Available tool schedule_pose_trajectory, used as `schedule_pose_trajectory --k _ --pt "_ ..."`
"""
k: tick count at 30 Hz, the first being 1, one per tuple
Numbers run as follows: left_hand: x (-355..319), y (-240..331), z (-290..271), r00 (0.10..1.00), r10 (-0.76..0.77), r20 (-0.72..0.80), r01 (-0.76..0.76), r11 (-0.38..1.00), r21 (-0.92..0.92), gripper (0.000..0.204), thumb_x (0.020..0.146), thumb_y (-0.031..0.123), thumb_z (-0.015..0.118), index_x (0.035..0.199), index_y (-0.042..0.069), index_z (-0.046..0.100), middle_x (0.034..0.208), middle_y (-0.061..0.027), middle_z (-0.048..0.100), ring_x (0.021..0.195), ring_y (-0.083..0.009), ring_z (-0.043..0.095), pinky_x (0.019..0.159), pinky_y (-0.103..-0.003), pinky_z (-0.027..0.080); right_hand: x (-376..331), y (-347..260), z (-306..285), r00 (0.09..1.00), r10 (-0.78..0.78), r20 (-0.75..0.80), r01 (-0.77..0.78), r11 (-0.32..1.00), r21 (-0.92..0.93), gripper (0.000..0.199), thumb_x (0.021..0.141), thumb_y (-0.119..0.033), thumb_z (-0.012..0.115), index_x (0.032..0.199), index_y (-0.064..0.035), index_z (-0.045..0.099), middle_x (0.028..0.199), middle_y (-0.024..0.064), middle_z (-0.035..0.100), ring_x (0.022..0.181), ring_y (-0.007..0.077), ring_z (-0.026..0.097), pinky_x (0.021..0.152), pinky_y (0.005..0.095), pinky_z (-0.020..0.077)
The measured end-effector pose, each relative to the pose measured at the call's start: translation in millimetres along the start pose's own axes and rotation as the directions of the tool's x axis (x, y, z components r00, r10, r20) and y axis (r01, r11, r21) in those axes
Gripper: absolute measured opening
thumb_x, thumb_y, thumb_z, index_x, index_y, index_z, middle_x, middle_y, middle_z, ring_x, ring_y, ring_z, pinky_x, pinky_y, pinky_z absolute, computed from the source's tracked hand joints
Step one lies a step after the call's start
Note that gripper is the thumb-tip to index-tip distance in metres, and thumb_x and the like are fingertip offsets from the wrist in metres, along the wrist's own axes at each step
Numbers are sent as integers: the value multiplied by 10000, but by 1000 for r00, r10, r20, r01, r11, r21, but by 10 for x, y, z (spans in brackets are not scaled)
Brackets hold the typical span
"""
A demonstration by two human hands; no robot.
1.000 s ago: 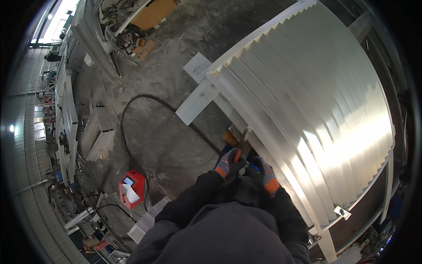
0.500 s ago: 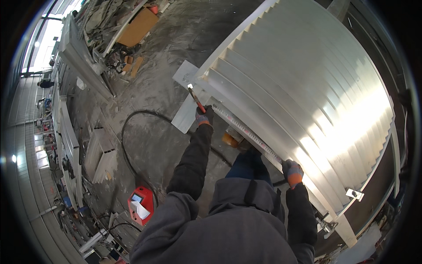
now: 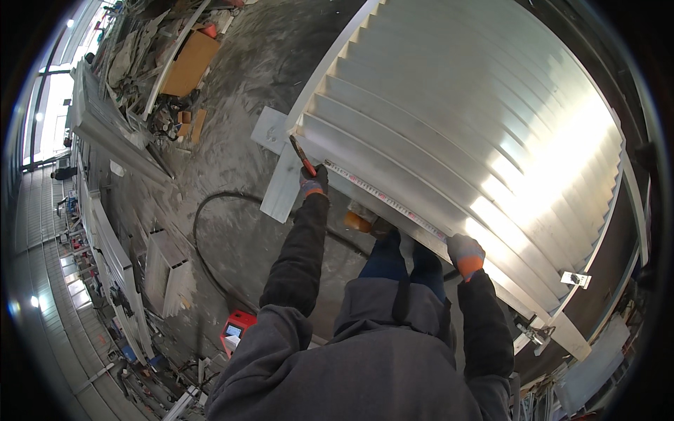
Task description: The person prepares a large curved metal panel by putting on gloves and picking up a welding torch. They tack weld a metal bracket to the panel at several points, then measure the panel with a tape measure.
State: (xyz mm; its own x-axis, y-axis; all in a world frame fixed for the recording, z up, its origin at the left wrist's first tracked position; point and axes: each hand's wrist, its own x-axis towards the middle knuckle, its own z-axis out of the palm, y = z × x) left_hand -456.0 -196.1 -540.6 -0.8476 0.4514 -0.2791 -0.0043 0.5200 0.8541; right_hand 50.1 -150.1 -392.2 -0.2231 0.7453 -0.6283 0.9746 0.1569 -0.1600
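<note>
My left hand (image 3: 314,182), in a grey and orange glove, is closed around a slim tool (image 3: 303,156) with a red grip and a darker, narrow tip; its exact kind is unclear. That tip points at the near left corner of a large ribbed metal panel (image 3: 421,119). A tape measure (image 3: 382,198) is stretched along the panel's near edge, one end beside my left hand. At its other end, my gloved right hand (image 3: 465,254) is closed on the tape measure, whose case is hidden in the fingers.
A black cable (image 3: 200,217) loops over the floor near a red machine (image 3: 237,328) with a small screen. Flat metal plates (image 3: 282,184) jut out under the panel's left corner. A clamp (image 3: 537,335) sits by its right corner. Metal sections (image 3: 168,259) and scrap lie at left.
The view has shifted, so the panel appears further left. My left hand and the slim tool stay by the panel's corner, and the tape remains stretched to my right hand.
</note>
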Motion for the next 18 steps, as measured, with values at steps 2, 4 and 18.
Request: schedule_pose_trajectory --k 2,4,18 --pt "76 -111 17 997 53 -50 -49 996 77 268 868 163 817 948 7 614 773 -77 691 561 -172 610 510 -352 517 28 -15 -33 1000 11 25 -13 998 58 402 989 -482 629 1137 -139 776 1132 134 762 1049 377 715 928 475 555" --pt "142 -236 53 993 5 -122 14 987 160 272 868 179 820 956 16 622 772 -75 694 582 -170 614 527 -361 519 43 -5 -57 998 -19 67 11 992 129 436 988 -513 618 1149 -139 774 1153 141 759 1055 379 712 939 473 552" --pt "-2323 -90 460 978 -130 163 150 982 -115 510 882 137 836 1325 44 602 979 -70 696 769 -178 643 618 -328 524 -1668 3620 179 930 228 288 -282 945 164 561 986 -644 518 1234 -193 742 1238 102 741 1194 338 668 1016 465 522"
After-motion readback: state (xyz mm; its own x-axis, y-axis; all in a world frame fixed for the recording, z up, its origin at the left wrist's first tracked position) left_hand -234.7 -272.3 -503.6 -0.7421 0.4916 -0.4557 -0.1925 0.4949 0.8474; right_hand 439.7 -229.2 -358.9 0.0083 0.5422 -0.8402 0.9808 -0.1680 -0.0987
